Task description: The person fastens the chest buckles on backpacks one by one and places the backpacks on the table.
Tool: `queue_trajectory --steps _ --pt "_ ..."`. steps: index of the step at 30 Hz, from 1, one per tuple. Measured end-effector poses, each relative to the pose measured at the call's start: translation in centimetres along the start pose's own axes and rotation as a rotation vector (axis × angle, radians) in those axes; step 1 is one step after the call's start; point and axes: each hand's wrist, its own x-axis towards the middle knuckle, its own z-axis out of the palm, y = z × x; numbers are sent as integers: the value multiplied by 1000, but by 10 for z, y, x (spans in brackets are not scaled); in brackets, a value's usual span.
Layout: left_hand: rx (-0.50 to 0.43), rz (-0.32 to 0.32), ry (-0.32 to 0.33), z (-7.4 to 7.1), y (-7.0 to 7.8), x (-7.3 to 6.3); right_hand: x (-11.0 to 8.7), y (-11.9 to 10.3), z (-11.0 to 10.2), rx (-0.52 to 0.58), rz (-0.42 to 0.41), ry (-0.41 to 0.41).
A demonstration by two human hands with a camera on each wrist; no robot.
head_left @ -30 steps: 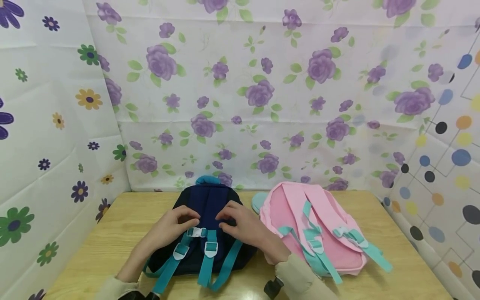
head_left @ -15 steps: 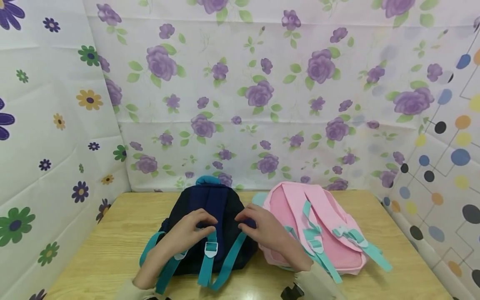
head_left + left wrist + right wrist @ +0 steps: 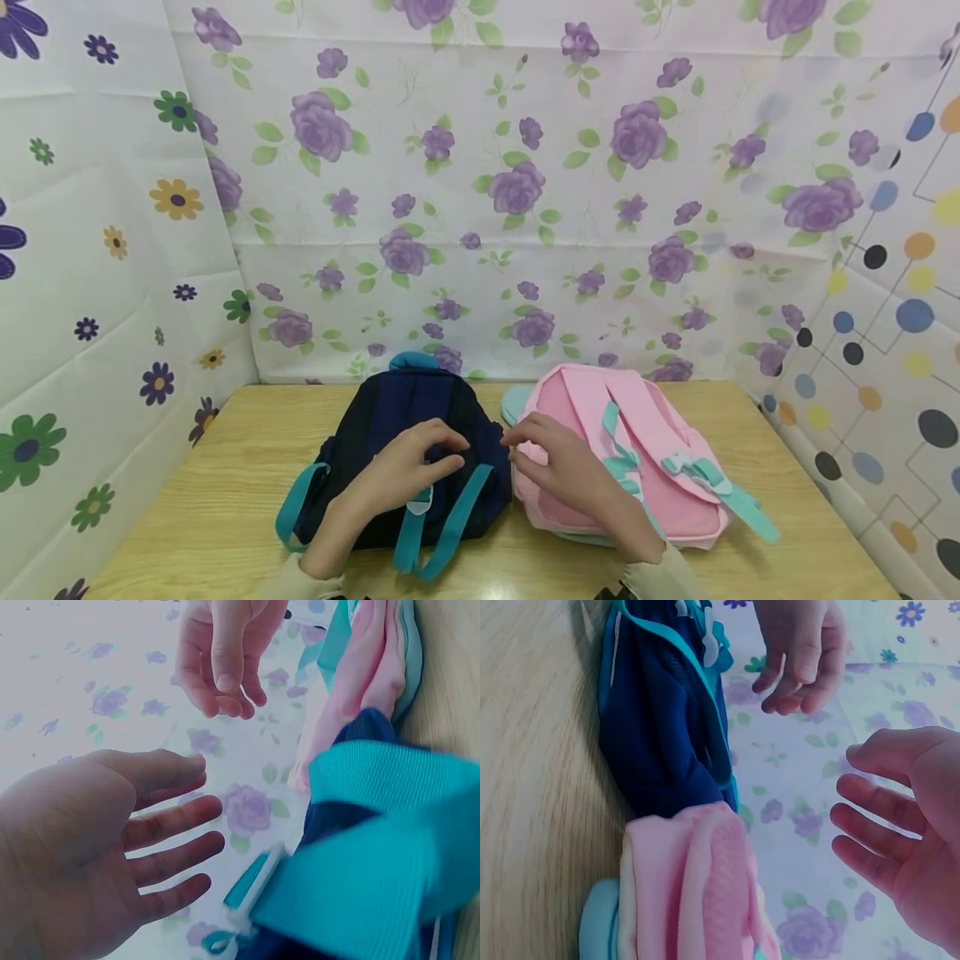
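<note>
A dark navy backpack with teal webbing straps lies back side up on the table. To its right is a pink backpack with mint straps, also back side up. My left hand hovers over the navy backpack, fingers loosely bent, holding nothing; it hides much of the chest straps. In the left wrist view, a teal strap with a white slider rises beside that hand. My right hand, thumb and fingers apart, hovers over the left side of the pink backpack, also holding nothing.
The backpacks lie side by side on a light wooden table. A mint rounded part shows at the pink backpack's upper left. Behind stands a purple-flowered cloth, with patterned cloths along both sides.
Both hands have moved right, away from the navy backpack's white buckle. My right hand has passed from the navy backpack to over the pink one. Both backpacks stay in place.
</note>
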Motion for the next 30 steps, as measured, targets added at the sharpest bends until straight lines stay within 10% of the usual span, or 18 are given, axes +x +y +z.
queue_trajectory --steps 30 --pt "-98 67 -78 71 49 44 -58 30 -75 -106 180 102"
